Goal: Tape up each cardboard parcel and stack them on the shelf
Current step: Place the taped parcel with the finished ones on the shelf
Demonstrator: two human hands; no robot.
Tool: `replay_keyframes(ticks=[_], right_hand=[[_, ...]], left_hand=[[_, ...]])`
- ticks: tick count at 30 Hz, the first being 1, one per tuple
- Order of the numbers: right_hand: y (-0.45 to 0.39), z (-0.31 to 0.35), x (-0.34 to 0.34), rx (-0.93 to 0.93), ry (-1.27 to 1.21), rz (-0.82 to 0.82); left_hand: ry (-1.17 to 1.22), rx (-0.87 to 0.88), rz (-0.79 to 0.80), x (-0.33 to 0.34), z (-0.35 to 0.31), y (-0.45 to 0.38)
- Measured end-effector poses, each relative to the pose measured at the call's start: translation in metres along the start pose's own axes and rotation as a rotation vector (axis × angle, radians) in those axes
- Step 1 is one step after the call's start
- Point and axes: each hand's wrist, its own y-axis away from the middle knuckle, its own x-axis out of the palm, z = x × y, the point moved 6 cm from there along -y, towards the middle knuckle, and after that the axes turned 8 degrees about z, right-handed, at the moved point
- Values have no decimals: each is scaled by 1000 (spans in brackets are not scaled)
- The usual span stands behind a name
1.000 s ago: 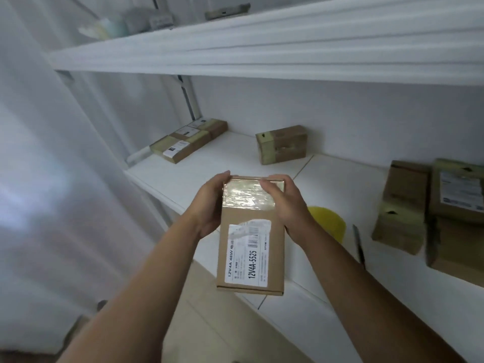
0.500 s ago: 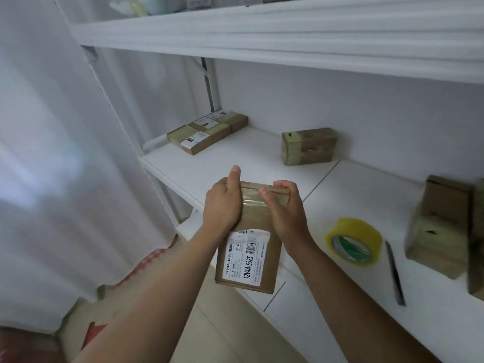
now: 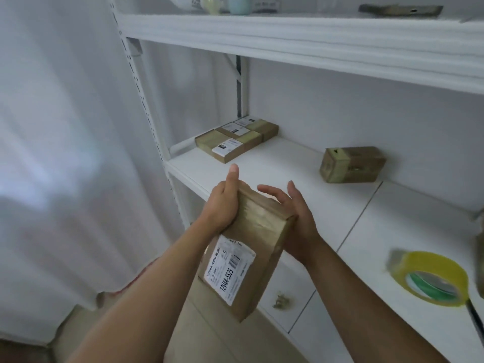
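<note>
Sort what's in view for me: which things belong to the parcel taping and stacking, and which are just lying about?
Job: brown cardboard parcel in both hands; yellow tape roll; three taped parcels stored far left; single taped box; white shelf.
Lying about: small crumpled scrap; pale items on top shelf.

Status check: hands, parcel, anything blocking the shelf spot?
Left hand grips the taped brown cardboard parcel; right hand open against its side. Parcel tilted, off the white shelf. Row of three flat parcels at back left; nothing between.
</note>
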Motion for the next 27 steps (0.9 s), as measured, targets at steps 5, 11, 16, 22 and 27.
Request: replay_keyframes(ticks=[5,11,16,22,27], right_hand=[[-38,-17,56,-34,77,66],[-73,-27,73,-84,207,-138],[-101,-12,59,-198,294,-423],[-150,1,35,-226,392,-604],[-210,20,39,-272,652,-297]], left_hand=[[-126,69,-220,-40,21,-11],[-108,60,-92,-52,25,-16],[193,-29,275,-28,24,-7],[163,-71,206,-41,44,-49],[365,-65,117,-77,51,-102]])
